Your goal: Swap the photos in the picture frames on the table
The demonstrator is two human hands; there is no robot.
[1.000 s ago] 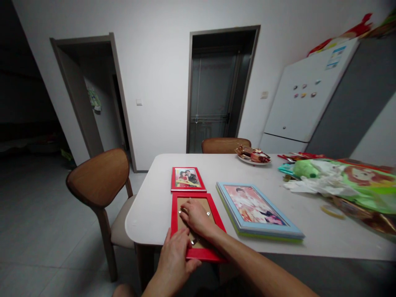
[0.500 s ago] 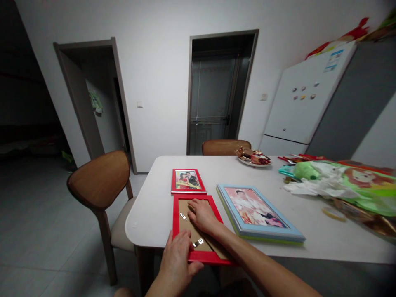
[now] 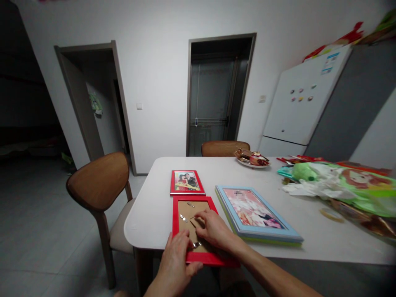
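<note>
A red picture frame [image 3: 212, 259] lies face down at the table's near edge, its brown backing board [image 3: 201, 206] up. Small metal clips [image 3: 183, 218] show on the board. My left hand [image 3: 176, 258] grips the frame's lower left corner, fingers over the side and thumb along the bottom edge. My right hand [image 3: 215, 229] is curled over the middle of the board, thumb and fingers closed at a narrow flap whose dark edge shows by the fingertips. The hand hides most of that flap. Just beyond lies a second red frame [image 3: 173, 183] with a photo of two people, face up.
On the right is a stack of frames with a light blue one [image 3: 269, 232] on top. Farther right are a tape roll [image 3: 331, 215] and a green bag with white paper [image 3: 365, 189]. A plate [image 3: 253, 164] stands at the back. A wooden chair [image 3: 99, 181] is at left.
My right hand has drawn back toward me, its fingers going from flat on the board to curled. The clip at the top is now uncovered. My left hand stays at the corner.
</note>
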